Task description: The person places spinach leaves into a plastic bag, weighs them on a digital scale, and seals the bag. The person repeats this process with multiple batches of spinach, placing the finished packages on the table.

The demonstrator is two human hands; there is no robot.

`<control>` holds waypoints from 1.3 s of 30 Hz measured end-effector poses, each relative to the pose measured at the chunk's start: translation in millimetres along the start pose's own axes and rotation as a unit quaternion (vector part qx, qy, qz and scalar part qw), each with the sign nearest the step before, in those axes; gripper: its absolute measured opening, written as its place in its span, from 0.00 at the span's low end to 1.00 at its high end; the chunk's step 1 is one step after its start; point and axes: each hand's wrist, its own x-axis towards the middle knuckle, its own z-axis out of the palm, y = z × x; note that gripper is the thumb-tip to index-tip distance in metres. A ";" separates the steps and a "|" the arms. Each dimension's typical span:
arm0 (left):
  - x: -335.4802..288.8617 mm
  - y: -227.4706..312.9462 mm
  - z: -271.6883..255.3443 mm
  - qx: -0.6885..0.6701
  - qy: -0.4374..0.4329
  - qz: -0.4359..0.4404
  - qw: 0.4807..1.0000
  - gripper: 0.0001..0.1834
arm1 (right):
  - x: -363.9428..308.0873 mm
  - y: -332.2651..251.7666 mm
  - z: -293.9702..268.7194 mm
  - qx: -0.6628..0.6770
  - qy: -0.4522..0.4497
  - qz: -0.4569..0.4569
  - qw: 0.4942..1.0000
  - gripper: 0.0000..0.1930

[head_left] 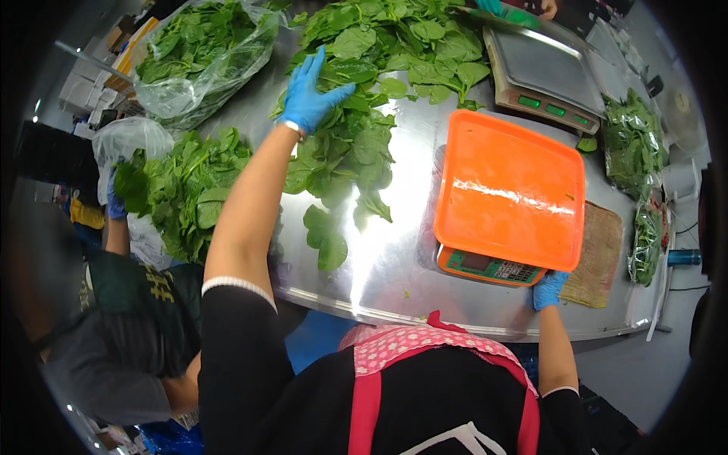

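Leaves under and beside spread left hand; right hand at orange tray corner, cannot tell grip.

Leaf pile partly beyond top edge

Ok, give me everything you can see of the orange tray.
The orange tray is shallow and roughly rectangular, with rounded corners and a raised rim. It looks like glossy plastic; a white streak of reflected light crosses it, and a small green scrap lies near its right side. It sits on a scale, slightly askew. The right gloved hand is at its near right corner; whether it grips the tray is unclear.
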 end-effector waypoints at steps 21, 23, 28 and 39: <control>-32.1 -18.8 49.7 0.084 -0.284 0.037 0.954 0.64 | -46.8 59.8 -124.7 -0.137 -0.033 0.139 0.980 0.21; -35.0 -21.0 54.7 0.092 -0.230 0.009 0.969 0.50 | -46.1 60.1 -120.5 -0.048 0.005 0.181 0.982 0.21; -19.4 -30.9 22.6 -0.001 -0.135 -0.048 0.990 0.32 | -43.5 55.8 -100.4 -0.028 0.017 0.122 0.992 0.21; -28.5 133.6 -95.0 -0.174 -0.063 0.138 0.973 0.25 | -16.2 -40.7 20.8 -0.360 -0.008 -0.193 0.913 0.17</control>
